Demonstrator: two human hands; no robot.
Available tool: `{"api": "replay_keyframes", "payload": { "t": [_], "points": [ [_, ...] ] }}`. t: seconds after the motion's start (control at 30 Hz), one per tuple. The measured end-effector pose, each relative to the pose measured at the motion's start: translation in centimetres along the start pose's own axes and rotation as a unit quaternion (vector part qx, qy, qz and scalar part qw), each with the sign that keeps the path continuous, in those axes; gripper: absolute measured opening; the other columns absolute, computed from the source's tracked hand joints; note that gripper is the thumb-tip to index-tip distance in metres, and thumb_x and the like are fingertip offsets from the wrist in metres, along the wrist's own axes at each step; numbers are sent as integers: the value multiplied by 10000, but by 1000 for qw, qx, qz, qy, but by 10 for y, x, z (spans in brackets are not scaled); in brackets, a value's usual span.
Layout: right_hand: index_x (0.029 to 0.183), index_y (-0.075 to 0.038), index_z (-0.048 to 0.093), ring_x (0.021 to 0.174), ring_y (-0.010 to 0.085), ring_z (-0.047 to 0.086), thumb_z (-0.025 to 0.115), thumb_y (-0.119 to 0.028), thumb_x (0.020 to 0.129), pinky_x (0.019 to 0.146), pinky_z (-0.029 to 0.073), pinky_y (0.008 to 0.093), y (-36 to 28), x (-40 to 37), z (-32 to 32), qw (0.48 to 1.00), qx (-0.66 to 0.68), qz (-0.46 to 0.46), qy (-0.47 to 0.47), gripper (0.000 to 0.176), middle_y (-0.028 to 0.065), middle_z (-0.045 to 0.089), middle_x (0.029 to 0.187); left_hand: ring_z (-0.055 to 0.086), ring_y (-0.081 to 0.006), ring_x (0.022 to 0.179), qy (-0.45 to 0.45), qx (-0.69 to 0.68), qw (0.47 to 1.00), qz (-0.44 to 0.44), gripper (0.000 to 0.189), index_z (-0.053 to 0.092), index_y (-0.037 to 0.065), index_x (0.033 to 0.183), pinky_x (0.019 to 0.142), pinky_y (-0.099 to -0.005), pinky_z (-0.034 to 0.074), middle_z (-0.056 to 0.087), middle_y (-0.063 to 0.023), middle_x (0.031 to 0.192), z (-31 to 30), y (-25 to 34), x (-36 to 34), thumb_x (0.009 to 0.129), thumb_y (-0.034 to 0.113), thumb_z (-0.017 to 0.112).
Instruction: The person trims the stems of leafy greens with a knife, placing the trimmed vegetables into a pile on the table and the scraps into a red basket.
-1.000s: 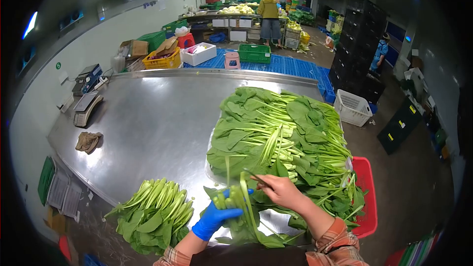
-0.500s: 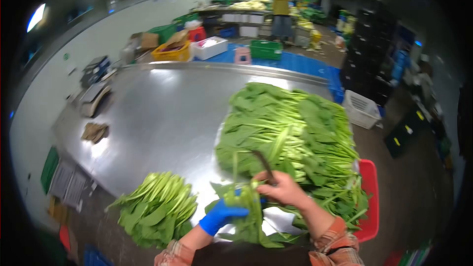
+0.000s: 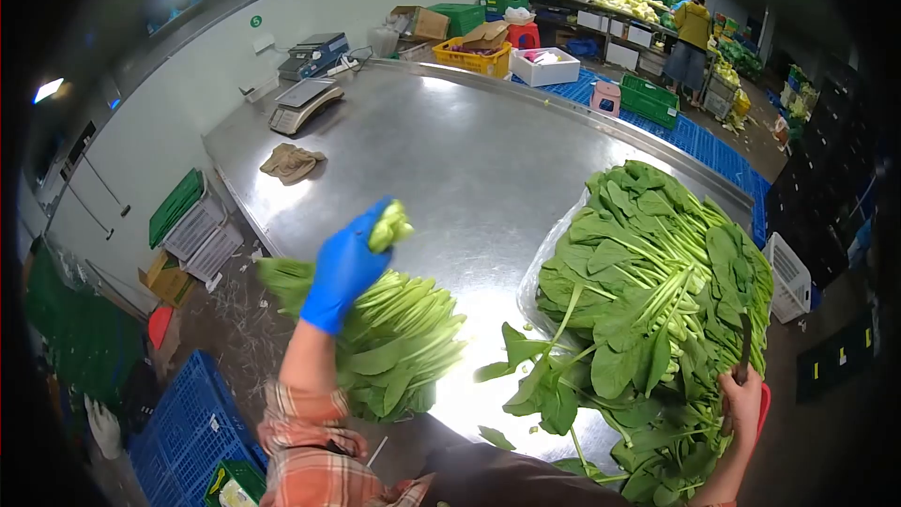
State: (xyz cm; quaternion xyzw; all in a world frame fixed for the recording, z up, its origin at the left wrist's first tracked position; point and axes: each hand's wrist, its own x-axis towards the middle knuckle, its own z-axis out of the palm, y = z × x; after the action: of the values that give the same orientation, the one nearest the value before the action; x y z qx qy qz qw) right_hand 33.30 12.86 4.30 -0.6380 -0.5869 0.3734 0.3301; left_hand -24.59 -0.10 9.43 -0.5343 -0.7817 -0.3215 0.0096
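Note:
My left hand [image 3: 347,268], in a blue glove, is closed round a bunch of greens with pale cut stems [image 3: 389,227]. It is above a pile of leafy greens [image 3: 399,338] at the table's near left edge. At the right, my bare right hand [image 3: 741,392] grips a dark curved knife [image 3: 746,347] beside a large heap of greens [image 3: 648,272]. That heap lies partly on clear plastic [image 3: 544,258]. A few loose leaves [image 3: 554,404] lie at the heap's near left side.
The metal table [image 3: 404,131] holds a scale [image 3: 305,103] and a brown cloth [image 3: 292,162]. Beyond are a yellow crate [image 3: 472,58], a white box [image 3: 544,69] and a person [image 3: 692,38]. Blue pallets [image 3: 192,432] stand at the near left; a white basket [image 3: 786,277] is at the right.
My left hand has moved left with the bunch, from the middle to above the left pile. My right hand has moved right with the knife. The view has turned left.

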Motion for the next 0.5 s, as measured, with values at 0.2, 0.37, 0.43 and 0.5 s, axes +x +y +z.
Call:
{"api": "replay_keyframes", "payload": {
  "t": [0.2, 0.37, 0.43, 0.5],
  "points": [
    [901, -4, 597, 435, 62, 394, 651, -151, 787, 405, 315, 244, 39, 16, -3, 994, -46, -36, 91, 194, -7, 513, 615, 596, -355, 858, -10, 284, 958, -22, 748, 406, 89, 1356, 754, -459, 473, 610, -171, 991, 84, -175, -3, 688, 194, 725],
    [882, 10, 634, 571, 104, 521, 624, -218, 816, 531, 423, 274, -7, 27, 34, 998, -2, -50, 45, 238, 32, 604, 693, 501, -401, 1166, -173, 141, 949, -225, 978, 364, 26, 1376, 972, -456, 396, 485, -270, 1288, 144, -234, -45, 704, 697, 597],
    [918, 17, 637, 661, 132, 571, 628, -235, 826, 606, 454, 294, -18, 44, 53, 999, 13, -30, 21, 268, 75, 635, 741, 494, -400, 1172, -193, 151, 944, -223, 952, 408, 16, 1347, 968, -457, 398, 480, -270, 1294, 143, -242, -38, 705, 694, 595],
    [946, 20, 641, 715, 179, 608, 639, -260, 829, 650, 472, 315, -23, 69, 78, 997, 13, -63, 47, 303, 125, 653, 785, 520, -388, 1132, -128, 293, 934, -158, 802, 486, 15, 1283, 961, -432, 410, 499, -261, 1273, 146, -230, -27, 754, 605, 608]
  ]
}}
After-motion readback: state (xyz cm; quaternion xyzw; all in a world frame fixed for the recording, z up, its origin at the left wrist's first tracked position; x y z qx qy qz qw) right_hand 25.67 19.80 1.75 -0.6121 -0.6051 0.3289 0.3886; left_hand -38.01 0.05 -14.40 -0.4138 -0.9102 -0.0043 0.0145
